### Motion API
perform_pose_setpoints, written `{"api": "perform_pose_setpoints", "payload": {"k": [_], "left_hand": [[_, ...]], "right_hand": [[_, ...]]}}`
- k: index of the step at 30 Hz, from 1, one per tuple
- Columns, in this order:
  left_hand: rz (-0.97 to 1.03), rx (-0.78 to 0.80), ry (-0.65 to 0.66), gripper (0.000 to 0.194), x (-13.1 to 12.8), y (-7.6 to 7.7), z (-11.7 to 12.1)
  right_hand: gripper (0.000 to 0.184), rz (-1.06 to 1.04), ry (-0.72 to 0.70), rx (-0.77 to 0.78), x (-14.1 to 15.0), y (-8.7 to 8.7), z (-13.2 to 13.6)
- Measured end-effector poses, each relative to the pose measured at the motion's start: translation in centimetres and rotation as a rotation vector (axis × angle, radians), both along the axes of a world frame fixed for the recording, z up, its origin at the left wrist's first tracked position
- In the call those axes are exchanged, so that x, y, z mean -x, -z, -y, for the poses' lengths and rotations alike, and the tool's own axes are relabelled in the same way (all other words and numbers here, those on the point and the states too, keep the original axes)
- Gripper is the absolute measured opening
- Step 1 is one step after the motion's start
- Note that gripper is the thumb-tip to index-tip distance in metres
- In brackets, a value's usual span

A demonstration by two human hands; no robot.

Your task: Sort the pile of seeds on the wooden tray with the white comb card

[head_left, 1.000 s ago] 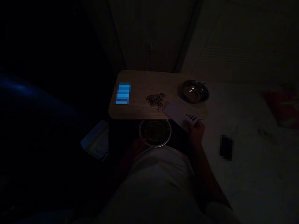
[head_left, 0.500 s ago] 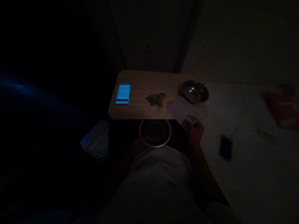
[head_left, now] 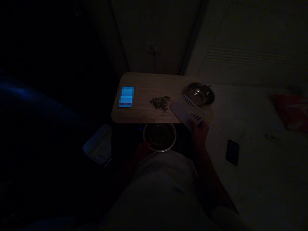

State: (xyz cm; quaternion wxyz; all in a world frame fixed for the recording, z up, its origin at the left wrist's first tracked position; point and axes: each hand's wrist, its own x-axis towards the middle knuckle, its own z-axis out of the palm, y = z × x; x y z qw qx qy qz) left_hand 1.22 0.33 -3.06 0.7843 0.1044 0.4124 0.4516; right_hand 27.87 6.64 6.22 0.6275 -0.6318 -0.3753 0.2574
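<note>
The scene is very dark. My right hand [head_left: 199, 131] grips the near end of a flat white slotted card [head_left: 187, 108], which lies tilted over the right part of a small wooden table [head_left: 144, 112]. The card's far edge is just right of a small pile of dark seeds [head_left: 160, 103] on the table. My left hand [head_left: 143, 149] holds the near rim of a steel bowl [head_left: 159, 136] below the table's front edge, in front of my lap. A second steel bowl [head_left: 201, 93] sits at the table's right end.
A glowing blue screen [head_left: 126, 96] lies on the table's left side. A dark phone [head_left: 232, 151] rests on the pale bedding to the right. A pale bag [head_left: 98, 148] lies low at the left. A red-patterned cushion [head_left: 292, 110] is far right.
My right hand has tipped the white card up and shifted it slightly away and left, nearer the seed pile. The left hand and bowl have stayed put.
</note>
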Motion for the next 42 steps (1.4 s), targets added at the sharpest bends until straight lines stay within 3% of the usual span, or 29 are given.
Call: {"api": "perform_pose_setpoints", "payload": {"k": [4, 9, 22, 28, 34, 42], "left_hand": [[-0.029, 0.047, 0.032, 0.031, 0.3, 1.0, 0.2], [-0.019, 0.017, -0.041, 0.032, 1.1, 1.6, 1.4], [-0.059, 0.049, -0.011, 0.028, 0.3, 1.0, 0.1], [-0.074, 0.038, -0.037, 0.029, 0.2, 0.7, 0.7], [0.033, 0.028, 0.07, 0.037, 0.3, 0.5, -0.2], [0.009, 0.022, 0.04, 0.033, 0.2, -0.1, -0.3]], "right_hand": [[0.032, 0.002, -0.012, 0.021, 0.3, 0.2, 0.3], [0.032, 0.011, 0.048, 0.013, -0.3, 0.3, 0.6], [0.029, 0.052, -0.077, 0.022, -0.3, 1.0, 0.2], [0.029, -0.009, -0.097, 0.037, -0.5, 0.6, 0.7], [0.03, -0.022, -0.098, 0.037, -0.5, 0.3, 0.9], [0.028, -0.021, -0.102, 0.032, -0.6, -0.1, 1.1]]}}
